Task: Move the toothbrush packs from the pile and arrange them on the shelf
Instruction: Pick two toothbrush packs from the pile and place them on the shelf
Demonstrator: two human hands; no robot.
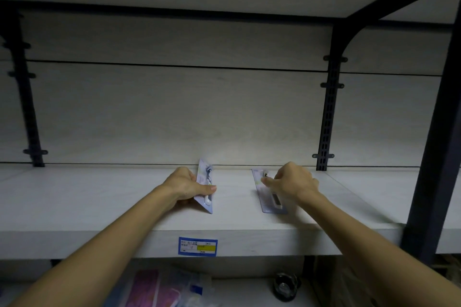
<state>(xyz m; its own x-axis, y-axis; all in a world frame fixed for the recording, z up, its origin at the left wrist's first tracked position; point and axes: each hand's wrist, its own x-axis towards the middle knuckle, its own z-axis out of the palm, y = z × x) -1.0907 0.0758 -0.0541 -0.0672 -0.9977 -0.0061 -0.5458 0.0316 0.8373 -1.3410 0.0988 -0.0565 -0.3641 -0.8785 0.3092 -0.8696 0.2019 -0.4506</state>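
Toothbrush packs: two flat blue-and-white blister cards with clear plastic fronts are on the pale wood-grain shelf [99,197], both in the middle stretch and nearer its back edge than its front edge.

Left pack [205,185] stands tilted on one long edge, top end almost at the back panel. Left hand [185,185] grips it, thumb on the front face, fingers curled behind.

Right pack [269,194] lies roughly flat, long axis running back to front. Right hand [294,183] has curled fingers on the pack's right side, forefinger and thumb apparently pinching near the brush head. Grip detail is partly hidden, so can't fully confirm.

Step in hand, my read: setting both packs into a row.
- Pick one pose for both, upright or flat. Right now they don't match.
- Upright card is thin and will likely tip; lean it on the back panel or on a neighbour before letting go.
- Keep long edges parallel, with the gap between them even.
- Release one hand at a time and check that the card stays put.

Progress: early, only two packs visible on this shelf.

Containers: none as such. Lower shelf [249,289] under the front edge holds a jumble of pink and blue packaged items [164,289], probably the pile, though too dark and blurred to confirm. Beside it sits a small dark round object [285,286], unidentifiable.

Blue-and-yellow price label [197,246] is on the shelf's front edge, below the left pack.
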